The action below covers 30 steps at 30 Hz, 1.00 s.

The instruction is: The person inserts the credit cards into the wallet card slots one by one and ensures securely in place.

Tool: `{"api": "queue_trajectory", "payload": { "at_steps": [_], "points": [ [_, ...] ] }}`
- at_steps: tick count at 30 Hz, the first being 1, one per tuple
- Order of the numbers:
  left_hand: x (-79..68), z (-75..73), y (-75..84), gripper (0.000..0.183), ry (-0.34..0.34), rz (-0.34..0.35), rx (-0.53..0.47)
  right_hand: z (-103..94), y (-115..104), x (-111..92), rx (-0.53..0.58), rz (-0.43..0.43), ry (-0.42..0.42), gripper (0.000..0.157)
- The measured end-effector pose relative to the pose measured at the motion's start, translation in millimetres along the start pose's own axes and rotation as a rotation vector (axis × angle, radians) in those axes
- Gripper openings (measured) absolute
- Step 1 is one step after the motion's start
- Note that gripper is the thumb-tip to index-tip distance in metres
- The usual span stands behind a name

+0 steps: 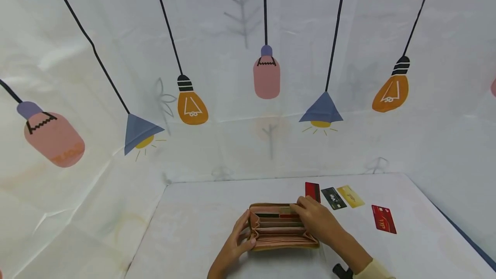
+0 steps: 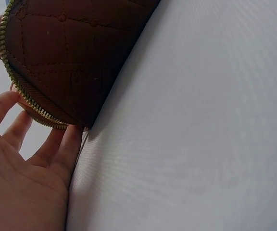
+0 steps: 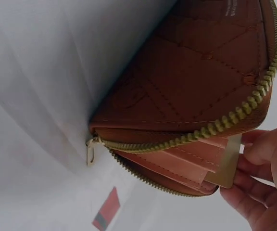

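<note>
A brown zip-around wallet point(image 1: 284, 243) stands unzipped on the white table, its pink inner compartments facing up. My left hand point(image 1: 234, 244) grips its left end, thumb at the near side and fingers at the far side. In the left wrist view, fingertips press along the gold zipper edge of the quilted wallet point(image 2: 71, 62). At the wallet's far right part, my right hand point(image 1: 319, 223) pinches a gold card point(image 3: 228, 166) between thumb and fingers. That card is partly inside a slot, its lower part hidden. A red strip shows in the slots beside it.
Behind and right of the wallet lie a red card point(image 1: 312, 190), a dark VIP card point(image 1: 333, 198) and a yellow card point(image 1: 350, 196). Farther right is a red VIP card point(image 1: 384, 218). A black object point(image 1: 341, 271) sits by the right sleeve. A lamp-patterned sheet point(image 1: 232, 150) hangs behind.
</note>
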<state>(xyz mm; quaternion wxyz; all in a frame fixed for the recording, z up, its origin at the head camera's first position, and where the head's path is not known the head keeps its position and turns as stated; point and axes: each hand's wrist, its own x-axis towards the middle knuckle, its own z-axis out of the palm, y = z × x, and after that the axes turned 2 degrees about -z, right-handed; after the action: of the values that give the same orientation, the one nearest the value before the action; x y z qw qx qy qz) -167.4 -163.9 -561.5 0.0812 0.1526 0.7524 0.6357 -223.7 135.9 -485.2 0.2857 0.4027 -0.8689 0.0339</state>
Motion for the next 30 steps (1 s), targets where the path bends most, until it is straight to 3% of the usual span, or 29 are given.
{"api": "queue_trajectory", "payload": {
  "at_steps": [8, 15, 30],
  "points": [
    [0.7, -0.9, 0.2, 0.075, -0.002, 0.021, -0.013, -0.5, -5, -3, -0.031, 0.026, -0.025, 0.042],
    [0.8, -1.3, -2.2, 0.075, -0.010, 0.021, -0.017, 0.4, -10, -4, -0.039, 0.061, -0.007, 0.031],
    [1.1, 0.2, -1.2, 0.075, -0.006, 0.032, -0.009, 2.2, -16, -8, -0.027, 0.093, 0.025, 0.027]
  ]
}}
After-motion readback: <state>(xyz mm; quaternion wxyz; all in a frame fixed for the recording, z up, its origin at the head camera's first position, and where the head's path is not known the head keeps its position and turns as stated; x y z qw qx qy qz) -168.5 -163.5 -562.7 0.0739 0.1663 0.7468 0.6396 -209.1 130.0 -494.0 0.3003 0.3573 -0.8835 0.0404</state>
